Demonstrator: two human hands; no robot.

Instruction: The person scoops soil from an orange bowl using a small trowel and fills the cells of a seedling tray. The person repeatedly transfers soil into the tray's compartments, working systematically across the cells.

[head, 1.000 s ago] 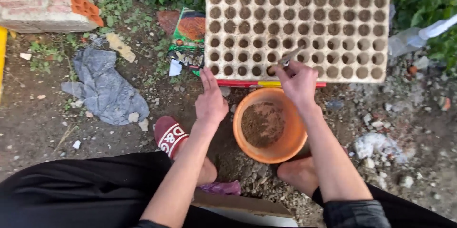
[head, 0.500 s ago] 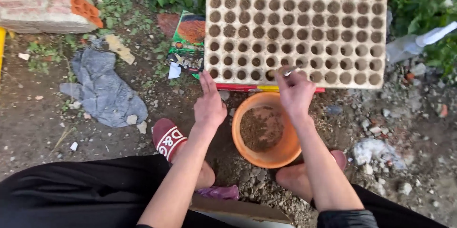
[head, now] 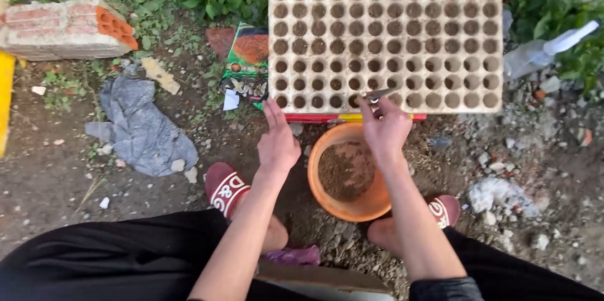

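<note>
A small metal spoon (head: pixel 376 94) is pinched in the fingers of the right hand (head: pixel 384 130), its tip held over a cell in the front row of the seedling tray (head: pixel 385 106), a pale tray of round cells, most of them filled with dark soil. The tray is laid on the ground on a red and yellow board (head: pixel 318 117), whose edge shows along the near side. The left hand (head: pixel 277 140) is held flat and released, fingers straight and together, grasping nothing, with the fingertips just beside the tray's near left corner. An orange bowl (head: pixel 327 197) partly filled with brown soil is set just below the tray, between the two forearms and under the right wrist. A red slipper (head: pixel 225 189) is seen near the left forearm. A crumpled grey cloth (head: pixel 141 128) lies well apart to the left, a brick (head: pixel 63 21) is placed beyond it, and a printed seed packet (head: pixel 248 46) rests against the tray's left edge.
</note>
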